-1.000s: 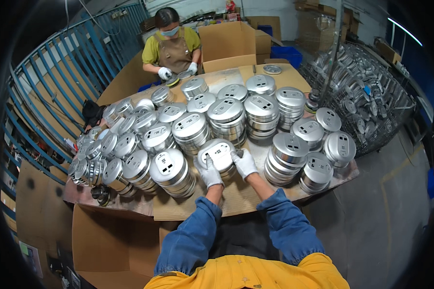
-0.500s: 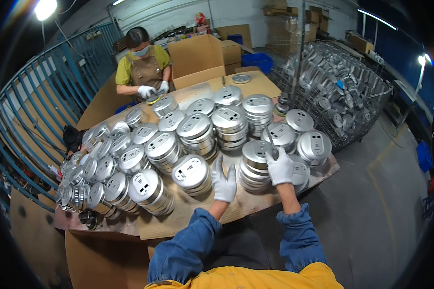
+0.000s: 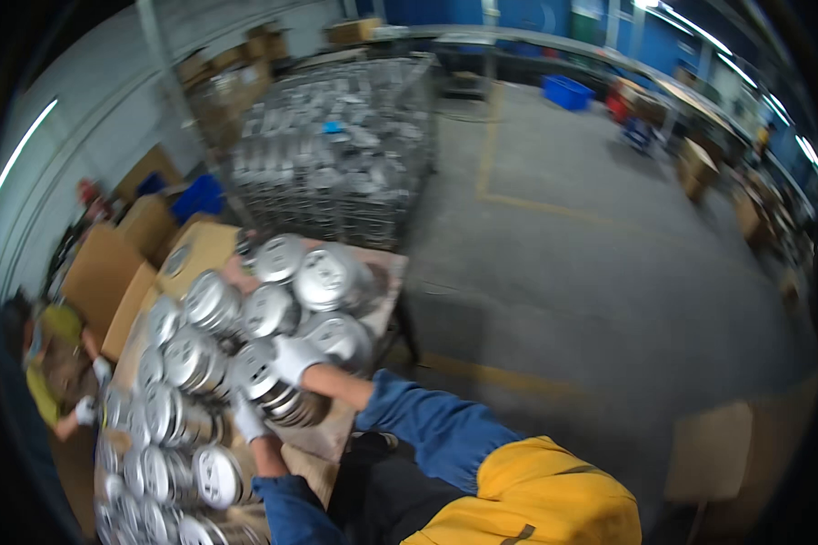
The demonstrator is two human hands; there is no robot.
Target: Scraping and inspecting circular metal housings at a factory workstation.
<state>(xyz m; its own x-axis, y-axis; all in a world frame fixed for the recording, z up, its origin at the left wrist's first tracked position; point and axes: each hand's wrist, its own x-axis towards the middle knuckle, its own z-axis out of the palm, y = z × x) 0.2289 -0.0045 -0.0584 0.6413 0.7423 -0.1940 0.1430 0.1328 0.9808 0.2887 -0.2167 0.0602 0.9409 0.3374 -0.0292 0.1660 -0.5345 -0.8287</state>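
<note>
- Right hand [image 3: 295, 357], in a white glove, laid over the top of a stack of round metal housings [image 3: 273, 391] near the table's [image 3: 386, 272] edge.
- Left hand [image 3: 245, 420], gloved too, pressed against the stack's near side, fingers curled round it.
- Stack tilted, clasped between both hands.
- More metal stacks [image 3: 323, 277] just beside; wire cage [image 3: 336, 154] beyond; another person [image 3: 54, 381] far left.

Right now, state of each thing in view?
Left gloved hand: fingers gripping the near side of the stack.
Right gloved hand: on top of the same stack.
Stack of round silver metal lids: tilted, held between both hands.
Wire mesh cage: full of metal parts.
Cardboard-covered table: crowded with lid stacks.
</note>
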